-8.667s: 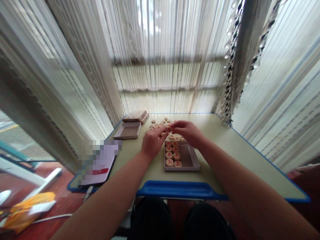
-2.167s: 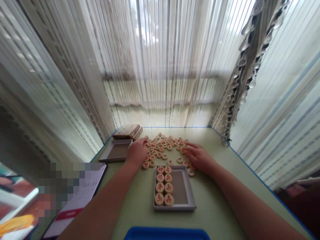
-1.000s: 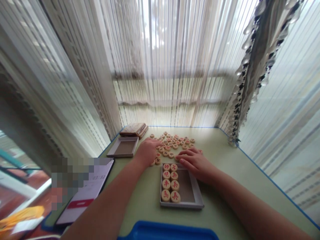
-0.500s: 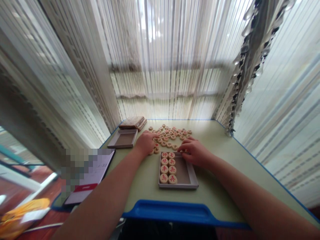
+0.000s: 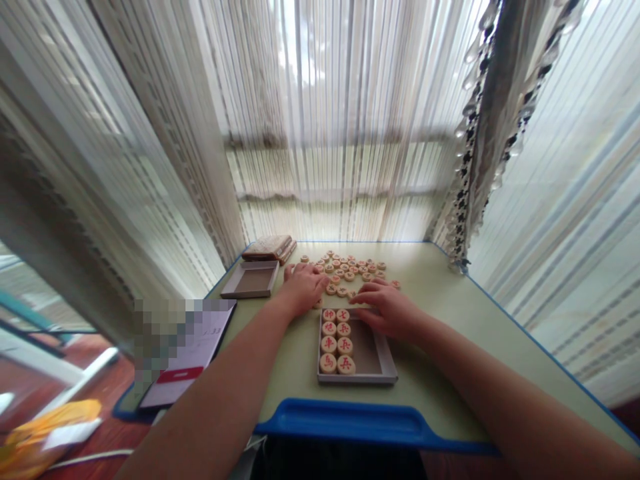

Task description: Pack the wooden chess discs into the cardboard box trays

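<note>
On the tabletop (image 5: 425, 273), a shallow box (image 5: 357, 379) sits near the middle of the near edge, red-marked discs (image 5: 329, 345) lying in two columns of four along its left wall. Loose discs (image 5: 341, 273) spread toward the far edge. The left hand (image 5: 303, 289) is half open, fingers draped at that spread's left side; the right hand (image 5: 389, 307) curves loosely over the box's far rim. Whether either grip has hold of a disc, I cannot tell.

Red 帥, 炮, 車, 馬 and 兵 mark pale round wooden discs (image 5: 345, 346), while "33" shows on a flat lilac screen (image 5: 199, 350).
</note>
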Demonstrator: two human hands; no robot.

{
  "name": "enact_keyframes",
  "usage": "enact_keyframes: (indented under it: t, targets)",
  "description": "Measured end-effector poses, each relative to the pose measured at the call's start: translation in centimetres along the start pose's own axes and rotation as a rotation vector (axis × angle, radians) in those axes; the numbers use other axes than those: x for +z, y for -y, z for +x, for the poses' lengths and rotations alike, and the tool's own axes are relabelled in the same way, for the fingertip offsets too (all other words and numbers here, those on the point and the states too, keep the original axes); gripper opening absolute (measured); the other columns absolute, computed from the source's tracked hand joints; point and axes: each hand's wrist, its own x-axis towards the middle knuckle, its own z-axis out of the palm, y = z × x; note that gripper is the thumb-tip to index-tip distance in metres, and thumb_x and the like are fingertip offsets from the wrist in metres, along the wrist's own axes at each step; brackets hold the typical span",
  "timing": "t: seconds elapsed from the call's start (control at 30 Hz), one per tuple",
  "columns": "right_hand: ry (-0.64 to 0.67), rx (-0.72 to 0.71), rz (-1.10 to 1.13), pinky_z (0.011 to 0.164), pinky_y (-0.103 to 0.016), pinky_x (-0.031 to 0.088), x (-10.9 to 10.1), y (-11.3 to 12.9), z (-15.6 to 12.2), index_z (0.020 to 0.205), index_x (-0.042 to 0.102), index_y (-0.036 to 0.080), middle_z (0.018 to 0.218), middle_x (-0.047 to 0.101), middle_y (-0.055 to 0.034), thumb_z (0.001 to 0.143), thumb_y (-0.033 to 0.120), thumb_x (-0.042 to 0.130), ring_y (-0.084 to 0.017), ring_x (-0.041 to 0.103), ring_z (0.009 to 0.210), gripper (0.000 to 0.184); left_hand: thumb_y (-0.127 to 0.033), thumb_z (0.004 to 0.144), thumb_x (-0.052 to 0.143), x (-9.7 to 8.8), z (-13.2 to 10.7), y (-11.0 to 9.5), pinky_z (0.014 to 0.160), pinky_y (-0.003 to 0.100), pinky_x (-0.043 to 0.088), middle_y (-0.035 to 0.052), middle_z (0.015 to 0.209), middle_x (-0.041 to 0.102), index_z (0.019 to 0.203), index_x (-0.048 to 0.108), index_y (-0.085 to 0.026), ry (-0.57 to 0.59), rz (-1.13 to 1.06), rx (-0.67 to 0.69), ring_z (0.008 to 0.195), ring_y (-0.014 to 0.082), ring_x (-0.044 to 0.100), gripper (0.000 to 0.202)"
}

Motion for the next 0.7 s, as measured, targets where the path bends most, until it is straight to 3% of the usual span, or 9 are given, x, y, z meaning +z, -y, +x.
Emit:
enact_keyframes:
  t: [0.13, 0.23, 0.4, 0.6, 0.7]
  targets:
    - [0.048, 0.048, 0.02, 0.098, -0.048, 0.029, 0.3, 0.2, 0.3, 0.124, 0.05, 0.028, 0.125, 0.052, -0.0036, 0.083, 0.049, 0.041, -0.028, 0.036, 0.118, 0.047, -0.041, 0.09, 0.018, -0.1, 0.0, 0.0, 0.092, 0.038, 0.03, 0.0065, 0.107, 0.059, 0.111, 0.056, -0.024, -0.118, -0.043, -0.06, 0.105, 0.0196, 0.046, 0.047]
    - [0.119, 0.092, 0.048, 0.102, -0.05, 0.023, 0.4, 0.1, 0.3, 0.128, 0.043, 0.03, 0.13, 0.047, 0.0, 0.085, 0.053, 0.033, -0.029, 0.027, 0.126, 0.05, -0.042, 0.091, 0.011, 0.1, 0.2, 0.1, 0.093, 0.036, 0.029, 0.0049, 0.11, 0.059, 0.104, 0.06, -0.023, -0.104, -0.109, -0.046, 0.109, 0.0186, 0.045, 0.054]
    - [0.101, 0.096, 0.059, 0.1, -0.045, 0.029, 0.0, -0.1, 0.1, 0.122, 0.052, 0.027, 0.123, 0.054, -0.0002, 0.087, 0.05, 0.029, -0.026, 0.033, 0.123, 0.047, -0.043, 0.09, 0.018, 0.4, 0.4, 0.0, 0.086, 0.033, 0.034, 0.0038, 0.103, 0.063, 0.088, 0.067, -0.023, 0.002, -0.149, -0.041, 0.102, 0.0187, 0.049, 0.053]
    - [-0.023, 0.061, -0.014, 0.096, -0.038, 0.033, -0.7, -0.1, 0.4, 0.108, 0.061, 0.023, 0.108, 0.062, -0.0037, 0.089, 0.037, 0.032, -0.02, 0.047, 0.108, 0.037, -0.039, 0.089, 0.025, -1.0, -0.1, -0.7, 0.085, 0.039, 0.03, 0.0074, 0.095, 0.062, 0.089, 0.067, -0.022, -0.124, 0.021, -0.075, 0.095, 0.0214, 0.049, 0.045]
    - [-0.066, 0.151, -0.093, 0.09, -0.037, 0.037, -0.8, -0.7, 0.3, 0.105, 0.062, 0.019, 0.101, 0.063, -0.0073, 0.083, 0.033, 0.045, -0.022, 0.05, 0.099, 0.031, -0.035, 0.088, 0.029, -1.6, -0.5, -0.8, 0.085, 0.04, 0.029, 0.0082, 0.096, 0.062, 0.085, 0.067, -0.02, -0.083, 0.075, -0.111, 0.095, 0.0217, 0.05, 0.041]
